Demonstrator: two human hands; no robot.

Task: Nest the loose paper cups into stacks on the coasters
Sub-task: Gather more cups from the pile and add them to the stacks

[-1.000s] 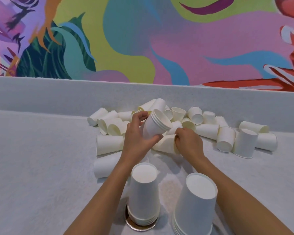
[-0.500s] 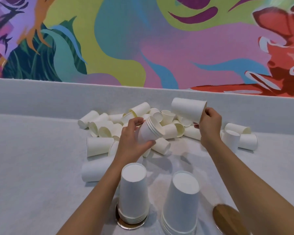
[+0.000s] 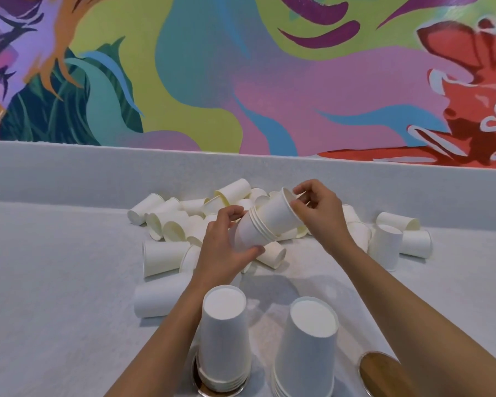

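My left hand [image 3: 226, 249] is curled round a short nested stack [image 3: 248, 234] of paper cups, held tilted above the counter [image 3: 55, 282] with its mouth up and to the right. My right hand [image 3: 320, 214] pinches the rim of 1 more cup [image 3: 278, 214], whose base sits partway inside that stack's mouth. Behind and below lies the pile of loose cups [image 3: 166, 222], most on their sides. Nearer me stand 2 upside-down stacks: the left stack [image 3: 224, 333] on a coaster [image 3: 196, 379], the right stack [image 3: 307, 348] just beside it. A bare coaster [image 3: 375, 373] shows by my right forearm.
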